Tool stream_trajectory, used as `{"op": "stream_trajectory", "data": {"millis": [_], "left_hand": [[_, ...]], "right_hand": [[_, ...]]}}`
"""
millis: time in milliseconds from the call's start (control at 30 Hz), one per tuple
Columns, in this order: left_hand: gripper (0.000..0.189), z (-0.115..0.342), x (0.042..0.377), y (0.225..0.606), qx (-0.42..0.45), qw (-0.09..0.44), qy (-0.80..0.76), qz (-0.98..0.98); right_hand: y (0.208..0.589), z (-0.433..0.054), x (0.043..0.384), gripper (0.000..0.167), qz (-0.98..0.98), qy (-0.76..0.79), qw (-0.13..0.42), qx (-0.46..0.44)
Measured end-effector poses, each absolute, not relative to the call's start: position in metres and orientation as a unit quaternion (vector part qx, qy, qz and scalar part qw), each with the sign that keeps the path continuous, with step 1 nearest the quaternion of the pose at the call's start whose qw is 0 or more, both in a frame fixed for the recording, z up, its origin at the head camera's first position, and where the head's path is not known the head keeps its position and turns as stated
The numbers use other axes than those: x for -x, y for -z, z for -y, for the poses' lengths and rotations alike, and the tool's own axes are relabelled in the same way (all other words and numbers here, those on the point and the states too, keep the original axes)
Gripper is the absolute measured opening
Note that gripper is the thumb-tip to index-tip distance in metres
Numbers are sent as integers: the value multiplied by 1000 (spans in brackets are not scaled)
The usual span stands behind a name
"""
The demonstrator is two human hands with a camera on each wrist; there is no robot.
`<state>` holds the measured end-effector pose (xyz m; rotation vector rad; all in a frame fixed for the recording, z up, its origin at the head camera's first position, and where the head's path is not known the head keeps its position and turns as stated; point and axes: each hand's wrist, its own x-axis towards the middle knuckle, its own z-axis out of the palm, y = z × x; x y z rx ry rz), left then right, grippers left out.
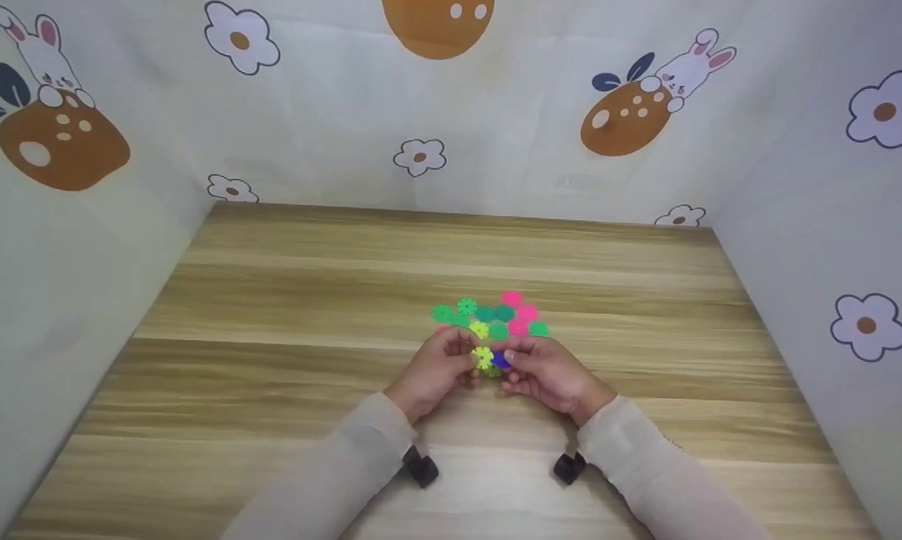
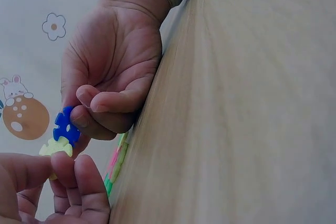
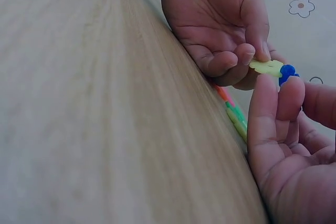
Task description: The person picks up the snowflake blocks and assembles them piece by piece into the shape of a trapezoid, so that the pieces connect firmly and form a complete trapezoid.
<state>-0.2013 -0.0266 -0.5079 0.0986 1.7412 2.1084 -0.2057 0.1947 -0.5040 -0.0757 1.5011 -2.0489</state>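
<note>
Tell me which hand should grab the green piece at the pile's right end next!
Probably the right hand: the green piece lies just beyond its knuckles, farther from the left hand. It would have to let go of the blue piece first, but the left hand pinches a yellow piece.

Left hand [image 1: 436,371], right hand [image 1: 558,376] close together below frame centre, both pinching; sleeved forearms [image 1: 319,472] angle inward from bottom edge.
</note>
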Motion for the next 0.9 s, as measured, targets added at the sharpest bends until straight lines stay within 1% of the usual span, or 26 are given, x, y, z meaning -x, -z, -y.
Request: {"op": "stream_trajectory", "data": {"millis": [300, 500, 633, 900], "left_hand": [[21, 26, 200, 508, -23, 179, -770, -612], [21, 27, 200, 508, -20, 170, -763, -623], [20, 28, 200, 508, -22, 162, -761, -628], [20, 27, 199, 508, -22, 157, -761, -629]], "right_hand": [[508, -199, 206, 29, -513, 798, 310, 58], [504, -197, 206, 39, -522, 793, 311, 41], [502, -195, 206, 37, -535, 786, 309, 28], [504, -199, 206, 31, -523, 787, 321, 53]]}}
